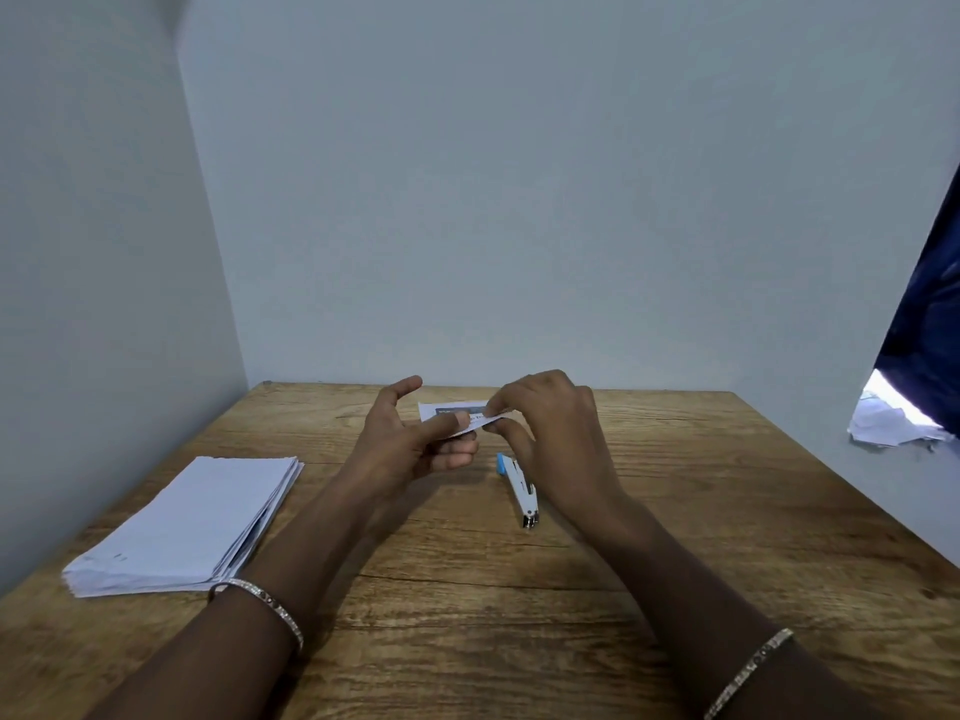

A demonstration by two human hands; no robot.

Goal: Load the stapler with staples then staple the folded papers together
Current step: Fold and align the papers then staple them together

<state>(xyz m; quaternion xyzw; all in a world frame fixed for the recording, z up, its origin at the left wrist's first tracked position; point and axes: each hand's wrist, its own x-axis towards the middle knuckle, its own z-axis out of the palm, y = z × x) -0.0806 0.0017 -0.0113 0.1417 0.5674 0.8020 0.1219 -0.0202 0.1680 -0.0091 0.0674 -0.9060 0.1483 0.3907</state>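
Both hands hold a small white staple box (457,414) with a dark printed label, raised above the far middle of the wooden table (519,589). My left hand (410,444) grips its left end with thumb and fingers. My right hand (550,433) pinches its right end, where a flap seems lifted. A white stapler (519,491) with a blue end lies flat on the table just below my right hand, untouched. The stack of folded white papers (192,527) rests at the left side of the table, apart from both hands.
Pale walls close in the table at the left and back. At the right edge hang a dark blue cloth (924,330) and some crumpled white paper (883,423). Each wrist wears a thin bracelet.
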